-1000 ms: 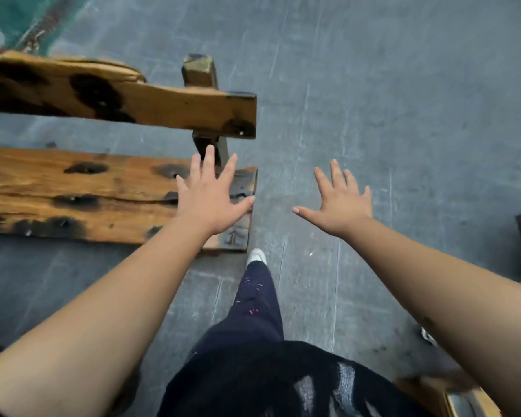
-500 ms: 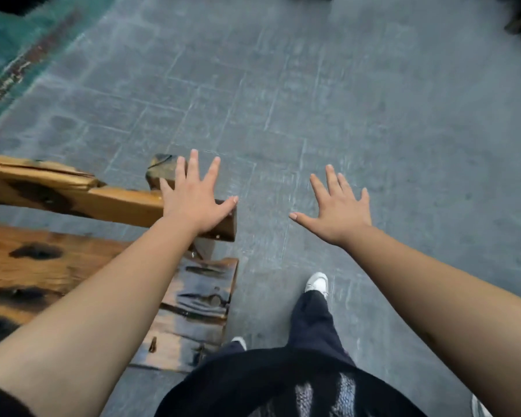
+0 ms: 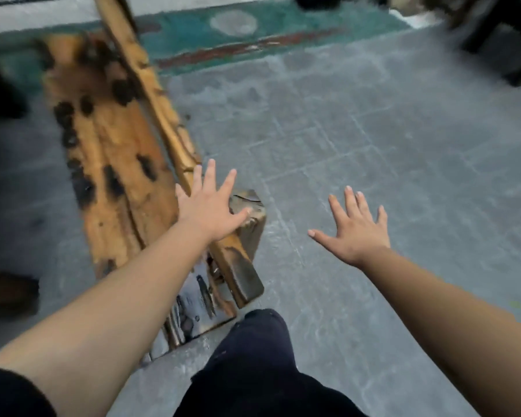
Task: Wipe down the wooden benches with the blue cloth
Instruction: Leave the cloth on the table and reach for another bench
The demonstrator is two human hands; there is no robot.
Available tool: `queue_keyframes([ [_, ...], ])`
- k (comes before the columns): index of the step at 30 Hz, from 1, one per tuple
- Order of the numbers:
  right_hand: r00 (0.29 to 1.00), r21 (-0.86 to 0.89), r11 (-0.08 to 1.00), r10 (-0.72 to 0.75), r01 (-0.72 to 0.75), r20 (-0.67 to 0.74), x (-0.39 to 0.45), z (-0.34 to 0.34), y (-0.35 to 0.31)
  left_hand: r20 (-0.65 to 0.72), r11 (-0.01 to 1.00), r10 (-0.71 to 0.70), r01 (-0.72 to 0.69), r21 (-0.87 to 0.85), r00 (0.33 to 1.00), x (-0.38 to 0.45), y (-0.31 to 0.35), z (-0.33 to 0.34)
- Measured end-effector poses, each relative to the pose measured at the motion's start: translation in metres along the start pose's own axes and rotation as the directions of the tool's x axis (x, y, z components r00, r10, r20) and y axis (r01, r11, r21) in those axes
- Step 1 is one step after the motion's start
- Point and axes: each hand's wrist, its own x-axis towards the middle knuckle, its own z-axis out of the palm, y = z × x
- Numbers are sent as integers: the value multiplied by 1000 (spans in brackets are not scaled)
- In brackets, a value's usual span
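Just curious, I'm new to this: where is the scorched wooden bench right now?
In the head view the scorched wooden bench stretches up the left side on the grey tiled floor, its near end under the open left hand.

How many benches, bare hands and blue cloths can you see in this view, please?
Wooden bench: 1
Bare hands: 2, left hand and right hand
Blue cloths: 0
Total: 3

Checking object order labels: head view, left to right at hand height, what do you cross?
wooden bench seat → left hand → bench end post → bare grey floor → right hand. Both hands are open and empty; no blue cloth shows.
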Motion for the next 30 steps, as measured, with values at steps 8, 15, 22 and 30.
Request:
queue_keyframes([
  [8, 884, -157, 871, -466, 466, 39, 145, -23, -83, 60, 917, -384, 388, -89, 921, 13, -56, 29],
  [15, 644, -234, 603, -742, 762, 187, 188, -36, -157, 115, 748, -629, 639, -179, 769, -15, -61, 39],
  [22, 257, -251, 174, -901, 952, 351, 228, -19, -235, 171, 417, -873, 880, -227, 458, -44, -29, 66],
  [30, -197, -203, -372, -794, 906, 575, 281, 32, -279, 325, -8, -944, 981, -195, 57, -29, 70, 106],
])
